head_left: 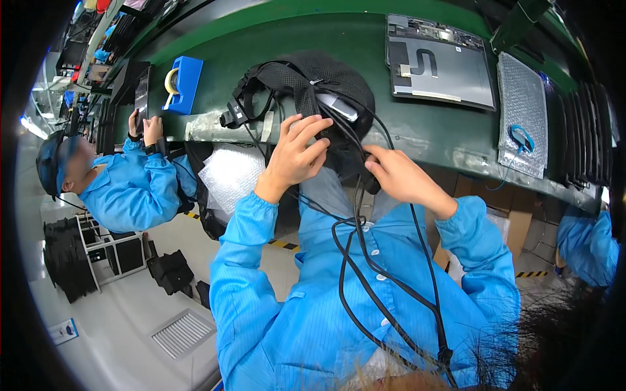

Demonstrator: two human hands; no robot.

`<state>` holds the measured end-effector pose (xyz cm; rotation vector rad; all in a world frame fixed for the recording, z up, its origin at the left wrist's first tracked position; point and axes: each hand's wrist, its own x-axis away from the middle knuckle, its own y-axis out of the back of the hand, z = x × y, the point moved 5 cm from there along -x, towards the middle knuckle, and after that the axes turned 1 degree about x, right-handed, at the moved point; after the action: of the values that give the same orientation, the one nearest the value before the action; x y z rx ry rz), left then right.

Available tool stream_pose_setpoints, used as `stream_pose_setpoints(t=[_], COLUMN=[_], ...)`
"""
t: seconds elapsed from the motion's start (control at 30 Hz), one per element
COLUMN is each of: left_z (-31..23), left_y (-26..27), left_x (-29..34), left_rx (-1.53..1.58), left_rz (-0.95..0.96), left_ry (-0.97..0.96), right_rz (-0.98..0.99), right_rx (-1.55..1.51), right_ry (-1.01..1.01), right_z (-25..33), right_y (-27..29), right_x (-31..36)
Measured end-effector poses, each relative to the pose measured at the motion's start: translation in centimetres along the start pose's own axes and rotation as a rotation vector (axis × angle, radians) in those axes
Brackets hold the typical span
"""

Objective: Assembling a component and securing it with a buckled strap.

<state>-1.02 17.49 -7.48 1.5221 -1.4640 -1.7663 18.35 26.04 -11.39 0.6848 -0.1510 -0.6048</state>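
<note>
A black mesh pouch (326, 81) with straps and a silvery device in it lies at the near edge of the green workbench (261, 45). My left hand (297, 153) rests on its lower part, fingers curled over the black cables (365, 260) that run from the pouch down across my blue coat. My right hand (398, 176) grips the pouch's dark lower edge and the cables beside it. Both sleeves are blue.
A blue tape dispenser (184, 83) stands left on the bench. An opened flat grey device (440, 62) lies at the back right, with a bubble-wrap sheet (521, 111) and blue cable beside it. A co-worker in blue (134, 189) sits at left. Bubble wrap (231, 173) hangs below the bench.
</note>
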Motion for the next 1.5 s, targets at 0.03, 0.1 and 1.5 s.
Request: stream_pose_setpoints(t=[0.03,0.1,1.5], left_z=[-0.3,-0.7,-0.6], left_y=[0.1,0.1,-1.7], left_x=[0.2,0.6,-1.4], left_rx=[-0.047,-0.092,0.117], left_rz=[-0.049,-0.097,-0.272], left_ry=[0.023,0.042,0.284], right_rz=[0.132,0.269,-0.117], right_rx=[-0.235,-0.628,0.247], right_ry=[-0.092,-0.238,0.372], right_z=[-1.0,-1.8,3.7], right_y=[-0.7,-2.2,2.2], right_x=[-0.7,-1.4,-16.5])
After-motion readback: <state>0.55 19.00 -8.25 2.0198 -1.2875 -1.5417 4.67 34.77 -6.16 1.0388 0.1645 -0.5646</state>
